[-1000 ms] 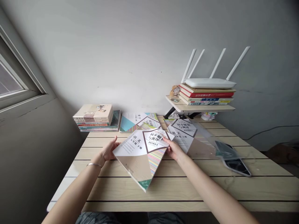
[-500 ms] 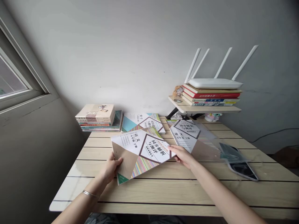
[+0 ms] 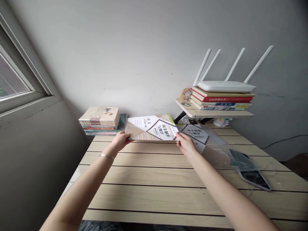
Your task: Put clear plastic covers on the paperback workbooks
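Observation:
My left hand (image 3: 122, 140) and my right hand (image 3: 185, 143) hold one workbook (image 3: 154, 129) between them, at its left and right edges. Its cover is white and tan, with a brown diamond frame and a striped band. It lies over the spot at the back of the table where another workbook was visible, and covers that one from view. To the right, a second workbook (image 3: 198, 133) lies flat, partly under a clear plastic book cover (image 3: 215, 154). My right wrist is close to this second workbook.
A stack of books (image 3: 99, 120) stands at the back left. On a small raised shelf (image 3: 216, 113), a white router (image 3: 226, 86) rests on piled books (image 3: 223, 98). A phone (image 3: 255, 179) lies at right on the slatted wooden table (image 3: 144, 179). Behind is the wall.
Both hands have carried the workbook away from me toward the back of the table. It has turned from slanted to nearly straight and now hides the workbook behind it.

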